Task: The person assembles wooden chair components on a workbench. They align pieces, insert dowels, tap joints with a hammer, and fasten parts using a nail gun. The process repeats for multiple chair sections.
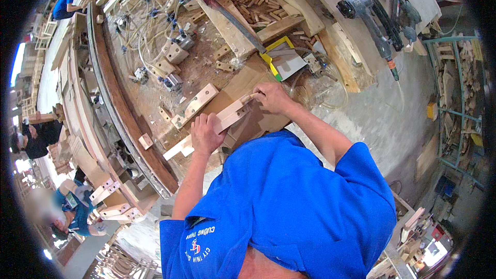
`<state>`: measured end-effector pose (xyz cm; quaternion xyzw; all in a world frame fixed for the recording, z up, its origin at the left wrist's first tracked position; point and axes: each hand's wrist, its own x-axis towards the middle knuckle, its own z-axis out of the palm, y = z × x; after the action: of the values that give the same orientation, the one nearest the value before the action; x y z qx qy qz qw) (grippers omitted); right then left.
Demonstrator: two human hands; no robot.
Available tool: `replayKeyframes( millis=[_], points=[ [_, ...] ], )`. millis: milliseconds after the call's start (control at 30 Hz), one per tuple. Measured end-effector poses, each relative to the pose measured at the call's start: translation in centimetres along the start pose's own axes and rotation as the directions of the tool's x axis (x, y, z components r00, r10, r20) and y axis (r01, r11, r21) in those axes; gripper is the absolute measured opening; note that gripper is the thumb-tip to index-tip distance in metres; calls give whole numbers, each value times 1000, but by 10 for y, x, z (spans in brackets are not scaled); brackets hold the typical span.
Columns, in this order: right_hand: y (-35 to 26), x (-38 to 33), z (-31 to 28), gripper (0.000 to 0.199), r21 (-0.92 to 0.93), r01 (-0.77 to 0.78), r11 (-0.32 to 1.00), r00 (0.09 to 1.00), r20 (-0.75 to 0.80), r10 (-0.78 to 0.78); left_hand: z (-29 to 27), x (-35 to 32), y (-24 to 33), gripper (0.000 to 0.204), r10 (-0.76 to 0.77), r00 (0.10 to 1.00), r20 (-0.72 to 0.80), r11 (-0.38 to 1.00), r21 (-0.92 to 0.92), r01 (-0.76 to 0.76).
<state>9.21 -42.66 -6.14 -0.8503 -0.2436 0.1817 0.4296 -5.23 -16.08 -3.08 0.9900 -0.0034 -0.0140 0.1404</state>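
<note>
A pale wooden bar (232, 115) lies slantwise in front of me, with dark holes near its right end. My left hand (206, 132) is closed around the bar's middle. At its right end my right hand (272, 97) pinches a small wooden dowel (249, 97) against the wood. Beneath the bar is a sheet of brown cardboard (249, 78). Just beyond the bar, a drilled wooden block (199, 102) rests on the worktable. A hammer (237, 23) lies past my right hand, its handle pointing toward me.
Loose dowels (253, 1) fill a wooden-sided bin at the back. Pneumatic clamps with clear hoses (155, 26) cover the table's far left. A yellow-edged card (284, 62) lies beyond my right hand. A nail gun (364, 13) sits at the far right. People (70, 1) work at the left.
</note>
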Motion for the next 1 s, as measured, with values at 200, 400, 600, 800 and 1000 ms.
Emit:
replayKeyframes(
  millis=[200, 400, 600, 800, 1000],
  points=[
    [11, 9, 6, 12, -212, 280, 936, 960, 42, -278, -1, 1, -2, 66, -3, 1000, 23, 1000, -26, 4],
    [4, 15, 5, 20, -56, 97, 994, 990, 106, -90, -5, 3, -3, 63, -26, 995, 98, 1000, 3, 26],
    [-6, 51, -39, 29, -193, 104, 976, 866, 499, 6, -8, 1, -8, 58, -41, 989, 141, 998, -34, 46],
    [-46, 194, -91, 33, -338, 30, 940, 979, -182, -97, -30, -30, -41, 60, -159, 974, 159, 987, 32, 156],
    [-42, 270, -60, 40, -422, -167, 891, 985, -110, 133, -32, -41, -51, 61, -139, 987, 83, 990, 31, 137]
  ],
)
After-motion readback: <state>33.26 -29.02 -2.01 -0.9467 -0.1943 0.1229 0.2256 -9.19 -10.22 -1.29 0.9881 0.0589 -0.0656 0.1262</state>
